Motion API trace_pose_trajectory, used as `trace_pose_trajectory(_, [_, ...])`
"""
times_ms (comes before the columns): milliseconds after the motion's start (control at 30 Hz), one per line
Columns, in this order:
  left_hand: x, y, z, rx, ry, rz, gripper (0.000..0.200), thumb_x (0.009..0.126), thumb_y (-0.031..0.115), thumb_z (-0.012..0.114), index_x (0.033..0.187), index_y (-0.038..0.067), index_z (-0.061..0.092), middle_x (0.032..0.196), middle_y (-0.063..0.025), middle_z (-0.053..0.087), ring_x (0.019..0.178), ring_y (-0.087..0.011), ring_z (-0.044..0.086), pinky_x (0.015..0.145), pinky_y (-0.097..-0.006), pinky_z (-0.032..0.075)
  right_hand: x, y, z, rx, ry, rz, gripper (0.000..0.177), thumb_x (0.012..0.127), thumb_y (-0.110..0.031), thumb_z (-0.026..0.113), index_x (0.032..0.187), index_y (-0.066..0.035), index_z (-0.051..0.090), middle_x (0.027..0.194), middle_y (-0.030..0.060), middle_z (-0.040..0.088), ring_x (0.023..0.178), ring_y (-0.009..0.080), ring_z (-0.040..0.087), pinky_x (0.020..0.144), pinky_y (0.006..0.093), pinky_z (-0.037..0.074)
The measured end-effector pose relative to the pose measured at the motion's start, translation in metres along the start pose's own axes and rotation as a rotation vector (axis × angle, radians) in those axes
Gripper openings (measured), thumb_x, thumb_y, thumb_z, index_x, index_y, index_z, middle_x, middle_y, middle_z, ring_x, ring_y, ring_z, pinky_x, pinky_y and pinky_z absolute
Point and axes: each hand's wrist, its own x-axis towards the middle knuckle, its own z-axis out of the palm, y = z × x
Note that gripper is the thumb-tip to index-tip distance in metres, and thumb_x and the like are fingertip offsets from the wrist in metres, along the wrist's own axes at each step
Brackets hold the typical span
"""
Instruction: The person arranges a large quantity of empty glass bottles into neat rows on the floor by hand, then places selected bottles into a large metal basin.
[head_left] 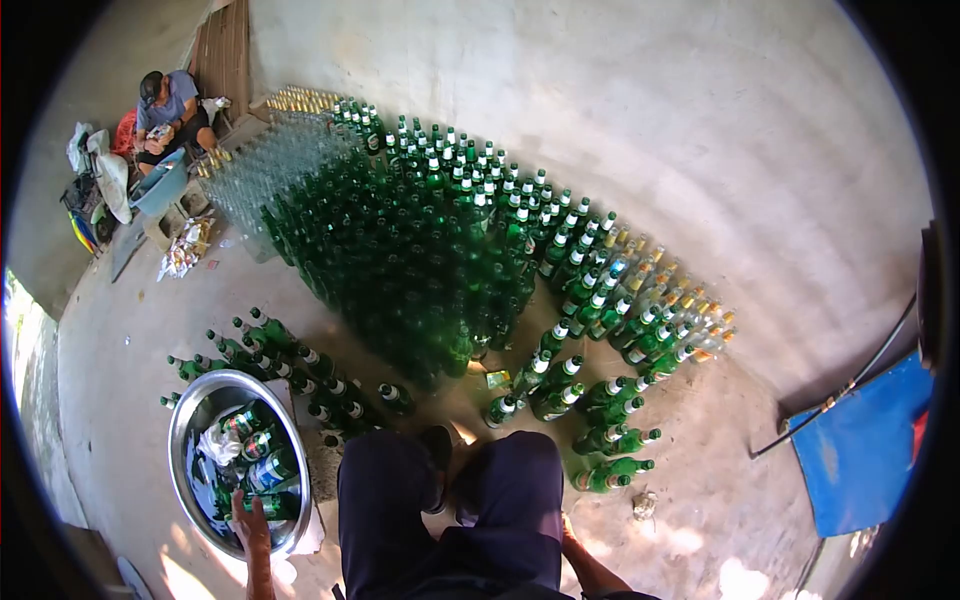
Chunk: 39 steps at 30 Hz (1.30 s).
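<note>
On the left stands a round metal basin [183,465] with dark liquid, several green bottles and a crumpled white cloth [219,444] in it. My left hand [250,515] is at the basin's lower part, its fingers around the end of a green bottle [278,506] that lies there. Beside my right knee, my right hand [567,524] shows only at its edge; its fingers and anything in them are hidden. My dark trousered legs [395,500] are between the two hands.
Green bottles [350,400] stand behind the basin, others [610,440] at my right. A large block of green and clear bottles [400,250] lines the wall. Another person [170,105] sits at the back left by a blue tub [160,188]. A blue panel [860,440] leans at the right.
</note>
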Motion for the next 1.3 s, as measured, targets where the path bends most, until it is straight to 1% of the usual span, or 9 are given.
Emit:
trace_pose_trajectory(67, [-0.024, 0.019, -0.006, -0.052, -0.072, 0.013, 0.048, 0.092, 0.022, 0.066, 0.128, -0.008, 0.055, 0.127, -0.0289, 0.061, 0.119, -0.0438, 0.057, 0.105, -0.0456, 0.043, 0.024, 0.023, -0.011, -0.450, -0.136, -0.168, 0.016, 0.086, -0.020, 0.066, 0.085, -0.005, 0.073, 0.075, 0.0086, 0.072, 0.066, 0.0152, 0.065, 0.059, 0.0348, 0.050])
trace_pose_trajectory(233, [-0.065, -0.020, 0.018, 0.064, -0.023, 0.303, 0.052, 0.083, 0.020, 0.075, 0.126, -0.003, 0.055, 0.123, -0.0276, 0.061, 0.116, -0.0444, 0.057, 0.103, -0.0489, 0.043, 0.025, 0.028, -0.010, -0.275, -0.163, -0.197, 0.022, 0.085, -0.026, 0.066, 0.087, -0.004, 0.072, 0.073, 0.0107, 0.071, 0.064, 0.0148, 0.064, 0.056, 0.0356, 0.049])
trace_pose_trajectory(500, [-0.074, 0.011, 0.022, -0.008, -0.002, 0.240, 0.053, 0.080, 0.017, 0.075, 0.124, -0.004, 0.055, 0.124, -0.0281, 0.060, 0.117, -0.0444, 0.057, 0.103, -0.0478, 0.044, 0.011, 0.023, -0.007, -0.220, -0.170, -0.223, 0.020, 0.086, -0.024, 0.064, 0.083, -0.005, 0.071, 0.076, 0.0101, 0.071, 0.065, 0.0177, 0.066, 0.055, 0.0365, 0.049])
trace_pose_trajectory(667, [-0.060, 0.036, 0.013, -0.142, 0.008, 0.058, 0.044, 0.079, 0.014, 0.073, 0.118, -0.002, 0.061, 0.110, -0.0250, 0.067, 0.106, -0.0418, 0.064, 0.096, -0.0459, 0.048, 0.043, 0.094, -0.044, -0.776, -0.038, -0.455, 0.024, 0.088, -0.027, 0.059, 0.090, -0.009, 0.074, 0.085, 0.0114, 0.074, 0.074, 0.0240, 0.071, 0.061, 0.0418, 0.053])
trace_pose_trajectory(767, [-0.040, 0.051, 0.008, -0.201, 0.057, 0.170, 0.040, 0.082, 0.015, 0.067, 0.118, -0.002, 0.061, 0.109, -0.0260, 0.067, 0.104, -0.0428, 0.064, 0.093, -0.0453, 0.049, 0.016, 0.009, -0.035, -1.552, -0.132, -0.650, 0.018, 0.089, -0.030, 0.060, 0.084, -0.015, 0.068, 0.077, 0.0014, 0.069, 0.067, 0.0204, 0.066, 0.056, 0.0384, 0.047])
trace_pose_trajectory(900, [-0.018, 0.047, 0.028, -0.162, 0.055, 0.154, 0.041, 0.083, 0.017, 0.067, 0.119, -0.002, 0.060, 0.110, -0.0264, 0.066, 0.105, -0.0429, 0.064, 0.094, -0.0453, 0.049, 0.003, -0.063, -0.019, -1.577, 0.004, -0.507, 0.009, 0.082, -0.018, 0.064, 0.078, -0.013, 0.071, 0.078, 0.0060, 0.073, 0.073, 0.0227, 0.072, 0.059, 0.0370, 0.054])
trace_pose_trajectory(967, [-0.014, 0.042, 0.039, -0.165, 0.024, 0.117, 0.042, 0.084, 0.017, 0.066, 0.121, -0.002, 0.059, 0.113, -0.0263, 0.066, 0.107, -0.0424, 0.064, 0.095, -0.0453, 0.048, -0.002, -0.103, -0.012, -1.543, 0.065, -0.761, 0.015, 0.086, -0.019, 0.063, 0.077, -0.009, 0.071, 0.075, 0.0065, 0.072, 0.070, 0.0217, 0.071, 0.058, 0.0340, 0.053])
trace_pose_trajectory(1100, [-0.021, 0.033, 0.045, -0.212, -0.002, 0.161, 0.042, 0.085, 0.014, 0.068, 0.123, 0.000, 0.058, 0.114, -0.0259, 0.066, 0.106, -0.0437, 0.064, 0.094, -0.0459, 0.049, -0.031, -0.190, 0.028, 0.079, 0.231, -0.342, 0.023, 0.095, -0.017, 0.061, 0.107, 0.001, 0.067, 0.087, 0.0076, 0.069, 0.067, 0.0160, 0.065, 0.057, 0.0284, 0.051])
trace_pose_trajectory(1300, [-0.052, 0.054, 0.029, -0.162, -0.004, 0.017, 0.046, 0.081, 0.009, 0.069, 0.125, 0.002, 0.057, 0.112, -0.0239, 0.066, 0.104, -0.0423, 0.064, 0.091, -0.0469, 0.050, -0.046, -0.303, 0.066, -0.195, 0.364, -0.595, 0.033, 0.098, -0.013, 0.057, 0.125, 0.006, 0.060, 0.101, 0.0114, 0.070, 0.075, 0.0134, 0.065, 0.059, 0.0232, 0.051])
